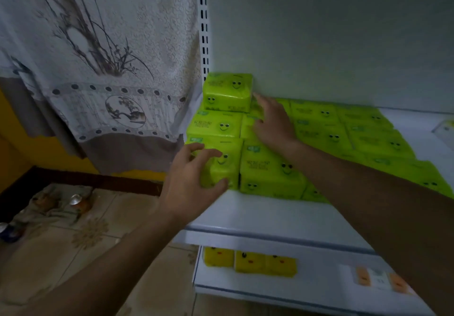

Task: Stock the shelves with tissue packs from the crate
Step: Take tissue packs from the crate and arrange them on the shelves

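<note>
Dim, flat light with a cool grey cast. The packs [267, 170] are by far the brightest thing, their green oversaturated and almost glowing against the dull shelf [258, 217]. The back panel [344, 33] darkens toward the far right. Both forearms are underexposed, darkest at the near edge. Shadows are soft-edged. The left hand [188, 184] is slightly motion-blurred, and the packs' print is smeared. Wide-angle distortion bows the shelf's front edge.
</note>
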